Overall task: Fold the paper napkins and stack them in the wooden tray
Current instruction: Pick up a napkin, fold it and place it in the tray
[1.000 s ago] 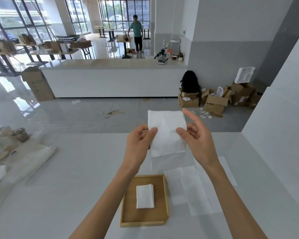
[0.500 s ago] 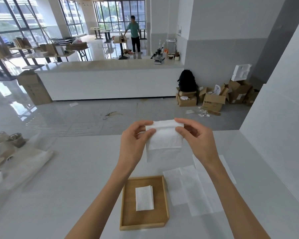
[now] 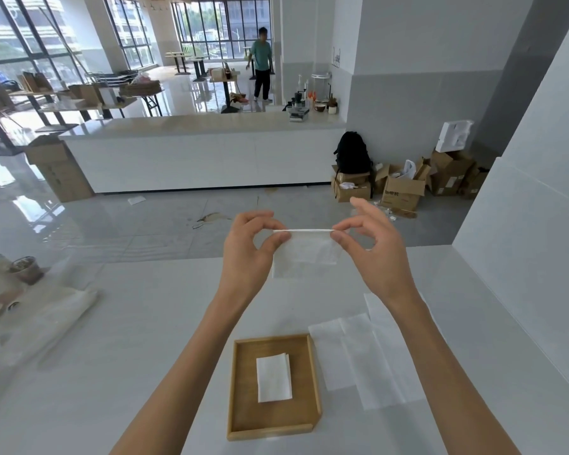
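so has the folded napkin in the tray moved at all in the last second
No. The folded napkin lies at the same spot inside the wooden tray, a bit left of its middle, as before.

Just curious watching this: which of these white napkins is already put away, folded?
The small folded napkin lying inside the wooden tray. The others lie unfolded on the table beside the tray or hang between both hands.

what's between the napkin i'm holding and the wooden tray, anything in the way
Nothing visible. The held napkin, pinched between left hand and right hand, hangs above the table, and the wooden tray lies open below, holding only one folded napkin. The loose napkins lie beside the tray.
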